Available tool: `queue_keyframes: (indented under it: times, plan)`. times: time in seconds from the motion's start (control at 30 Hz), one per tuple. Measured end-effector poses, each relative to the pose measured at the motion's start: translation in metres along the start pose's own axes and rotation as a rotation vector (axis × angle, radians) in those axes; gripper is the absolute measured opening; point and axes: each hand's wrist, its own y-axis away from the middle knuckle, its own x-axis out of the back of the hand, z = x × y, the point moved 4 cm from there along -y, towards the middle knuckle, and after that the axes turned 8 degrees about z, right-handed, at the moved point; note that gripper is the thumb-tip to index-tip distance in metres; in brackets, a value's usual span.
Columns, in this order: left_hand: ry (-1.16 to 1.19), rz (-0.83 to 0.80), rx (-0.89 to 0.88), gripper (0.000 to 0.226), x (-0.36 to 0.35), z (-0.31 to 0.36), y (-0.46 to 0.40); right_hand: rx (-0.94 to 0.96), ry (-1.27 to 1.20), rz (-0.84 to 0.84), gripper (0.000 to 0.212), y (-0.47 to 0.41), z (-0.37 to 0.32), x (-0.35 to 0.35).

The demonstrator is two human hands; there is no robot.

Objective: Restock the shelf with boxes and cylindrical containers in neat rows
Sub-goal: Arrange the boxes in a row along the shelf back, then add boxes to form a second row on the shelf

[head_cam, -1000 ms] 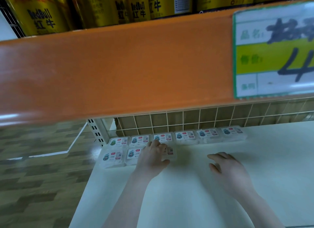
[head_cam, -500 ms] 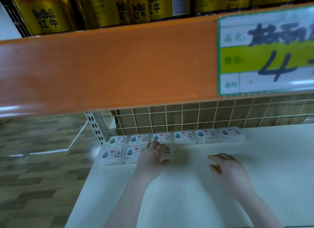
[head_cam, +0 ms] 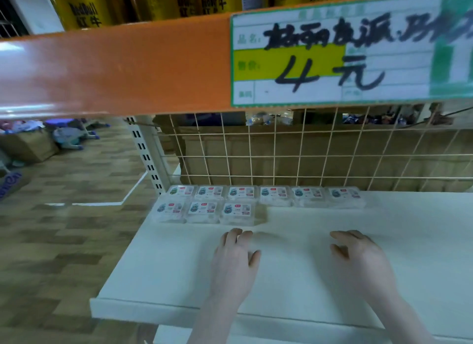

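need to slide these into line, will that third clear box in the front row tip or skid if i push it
The third front-row box looks flat and low, so it probably slides rather than tips. Clear plastic on the smooth white shelf likely skids easily; it seems light.

White shelf (head_cam: 307, 267) | above it, orange beam (head_cam: 128, 67), gold cans (head_cam: 84, 8), green-yellow-white price tag (head_cam: 332, 62) | on it, clear boxes (head_cam: 238, 213), red-blue labels | behind, cream wire grid (head_cam: 307, 154)
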Motion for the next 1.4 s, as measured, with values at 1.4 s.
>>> queue_keyframes:
  times: [1.4]
  plan:
    - [0.245, -0.209, -0.12, 0.046, -0.043, 0.413, 0.136, -0.301, 0.212, 0.475, 0.03, 0.178, 0.364, 0.264]
